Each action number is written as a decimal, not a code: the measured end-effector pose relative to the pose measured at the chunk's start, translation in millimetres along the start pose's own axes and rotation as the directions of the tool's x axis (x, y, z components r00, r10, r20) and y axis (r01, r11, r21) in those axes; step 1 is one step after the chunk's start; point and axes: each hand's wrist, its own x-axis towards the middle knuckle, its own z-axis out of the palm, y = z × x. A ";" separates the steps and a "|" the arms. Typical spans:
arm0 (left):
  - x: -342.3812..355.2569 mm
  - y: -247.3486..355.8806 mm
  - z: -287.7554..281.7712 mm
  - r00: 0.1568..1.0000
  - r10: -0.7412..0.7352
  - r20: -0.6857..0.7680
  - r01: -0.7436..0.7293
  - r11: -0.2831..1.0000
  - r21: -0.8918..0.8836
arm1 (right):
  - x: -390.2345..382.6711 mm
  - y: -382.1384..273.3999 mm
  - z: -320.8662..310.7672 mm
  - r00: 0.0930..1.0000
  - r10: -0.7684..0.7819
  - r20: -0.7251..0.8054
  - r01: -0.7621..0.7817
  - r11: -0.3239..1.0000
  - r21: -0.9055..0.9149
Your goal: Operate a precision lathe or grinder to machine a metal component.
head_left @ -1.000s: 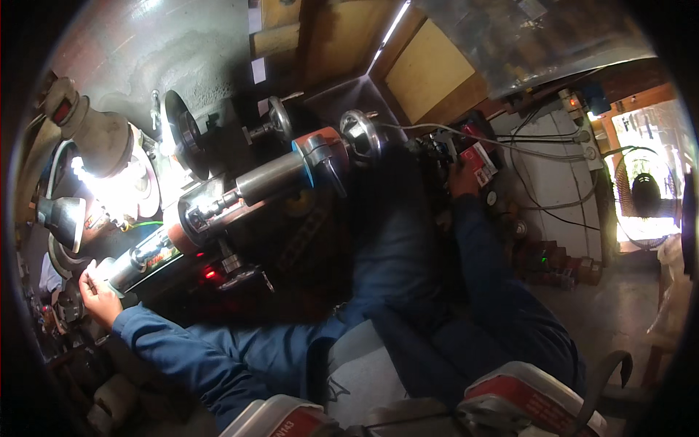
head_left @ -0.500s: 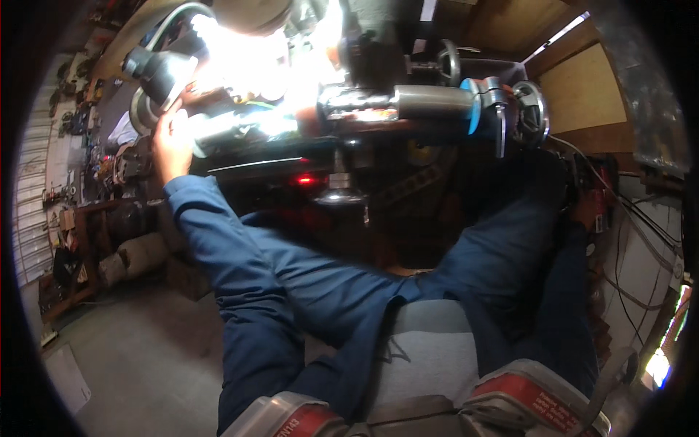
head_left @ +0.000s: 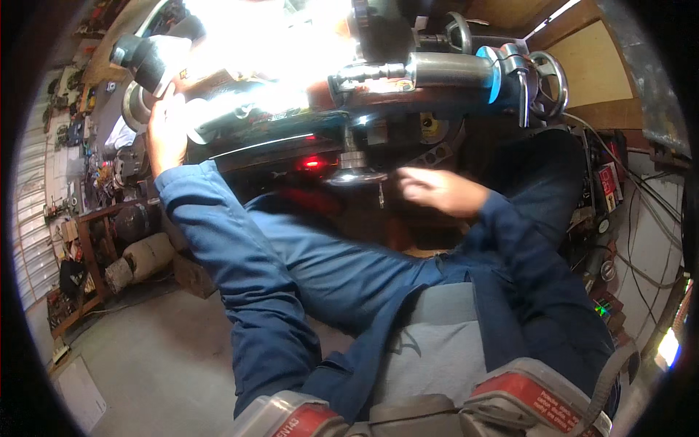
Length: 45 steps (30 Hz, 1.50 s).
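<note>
My left hand point(head_left: 167, 131) is raised at the left end of a metal lathe-like machine, its fingers against the lower rim of a black and silver lamp head point(head_left: 153, 62). Strong glare washes out these fingers, so I cannot tell whether they grip. My right hand point(head_left: 444, 191) hangs in front of the machine, just right of a small handwheel point(head_left: 355, 177) with a thin handle pointing down. Its fingers are smeared by motion, and a small gap shows between them and the wheel. Above it lies a steel cylinder point(head_left: 450, 71) with a blue collar point(head_left: 494, 73).
Beyond the cylinder are a lever point(head_left: 523, 98) and a larger handwheel point(head_left: 557, 84). A red light point(head_left: 313, 164) glows under the machine. Cables point(head_left: 637, 207) run down the right wall. A pale cylinder point(head_left: 149, 256) lies on a low rack at left. Respirator filters point(head_left: 531, 386) edge the bottom.
My right hand has come up from the dark area at right to beside the small handwheel. My left hand stays by the lamp. The view has shifted slightly.
</note>
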 end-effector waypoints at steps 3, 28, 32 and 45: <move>3.1 -14.3 -6.9 0.998 0.060 -0.009 -0.061 0.997 -0.043 | 79.4 24.6 10.4 0.973 0.112 0.204 -0.101 0.993 -0.061; -1.3 -3.7 -3.2 1.000 0.015 0.021 -0.015 1.000 -0.026 | 103.8 22.1 21.0 0.951 -0.230 0.205 0.146 0.923 0.355; -4.2 -1.8 -0.4 1.000 0.022 -0.006 -0.022 0.998 -0.050 | 102.8 24.2 31.9 0.967 -0.208 0.144 0.128 0.892 0.433; -7.8 2.3 -0.2 0.999 0.030 -0.039 -0.035 0.993 -0.109 | 100.8 2.5 43.5 0.989 -0.147 -0.028 0.150 0.971 0.185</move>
